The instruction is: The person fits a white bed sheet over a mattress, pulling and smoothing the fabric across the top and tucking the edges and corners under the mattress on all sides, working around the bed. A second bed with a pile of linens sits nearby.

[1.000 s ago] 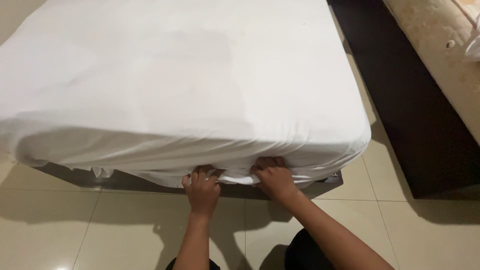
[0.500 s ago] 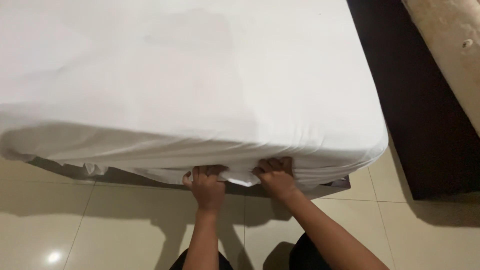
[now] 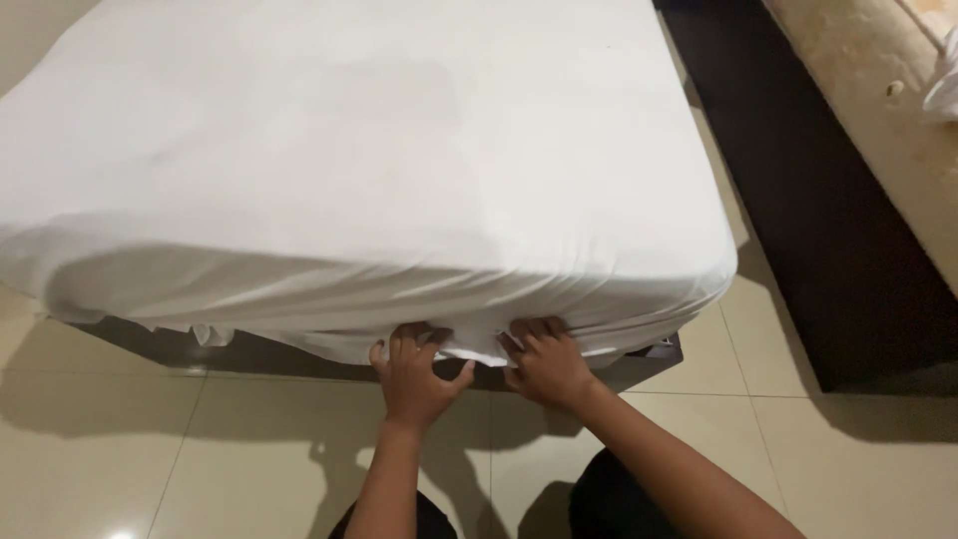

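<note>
A white sheet [image 3: 359, 170] covers a mattress and hangs over its near edge in folds. My left hand [image 3: 414, 374] and my right hand [image 3: 544, 361] are side by side at the bottom of that edge, fingers curled into the loose hem of the sheet [image 3: 469, 344] and pushed under the mattress. The fingertips are hidden under the fabric. A dark bed base [image 3: 259, 351] shows below the sheet.
Glossy beige floor tiles [image 3: 200, 459] lie in front of the bed. A dark low unit [image 3: 828, 220] runs along the right of the bed, with a beige marbled surface [image 3: 878, 110] beyond it. A bit of white cloth [image 3: 943, 85] sits at the far right.
Both hands stay at the sheet's hem under the mattress edge, shifting only slightly. The view has wavered a little over the bed.
</note>
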